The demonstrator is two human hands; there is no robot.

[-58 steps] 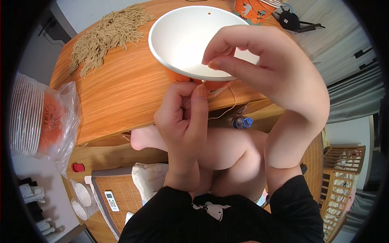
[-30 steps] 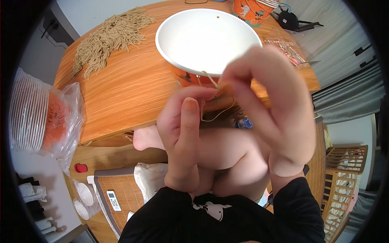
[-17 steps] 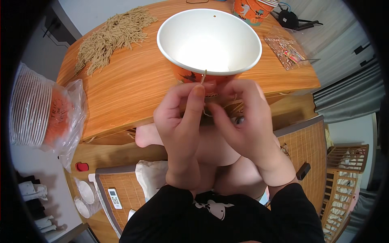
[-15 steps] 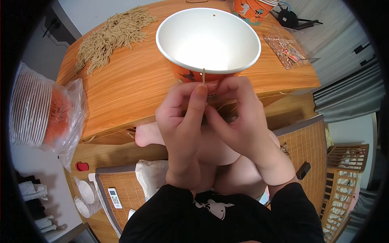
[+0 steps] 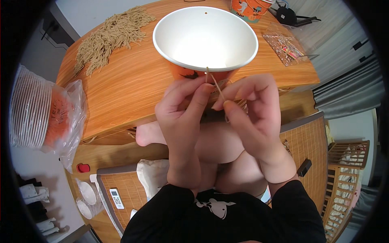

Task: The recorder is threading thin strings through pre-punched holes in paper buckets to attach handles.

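Observation:
A large paper bowl (image 5: 204, 38), white inside and orange outside, stands at the near edge of a wooden table (image 5: 121, 85). A thin tan string (image 5: 214, 83) runs from the bowl's near rim down between my hands. My left hand (image 5: 184, 105) pinches the string just under the rim with thumb and forefinger. My right hand (image 5: 249, 109) pinches the same string a little lower and to the right. Both hands are close together in front of the bowl, above my bare knees.
A heap of tan strings (image 5: 109, 36) lies at the table's far left. A stack of bowls in a plastic bag (image 5: 40, 113) stands at the left. A clear packet of small parts (image 5: 283, 46) and an orange cup (image 5: 249, 8) sit far right. A remote (image 5: 116, 198) lies on the floor mat.
My right hand came down from above the bowl's rim to meet my left hand at the string. The bowl now stands more upright and nearer to my hands.

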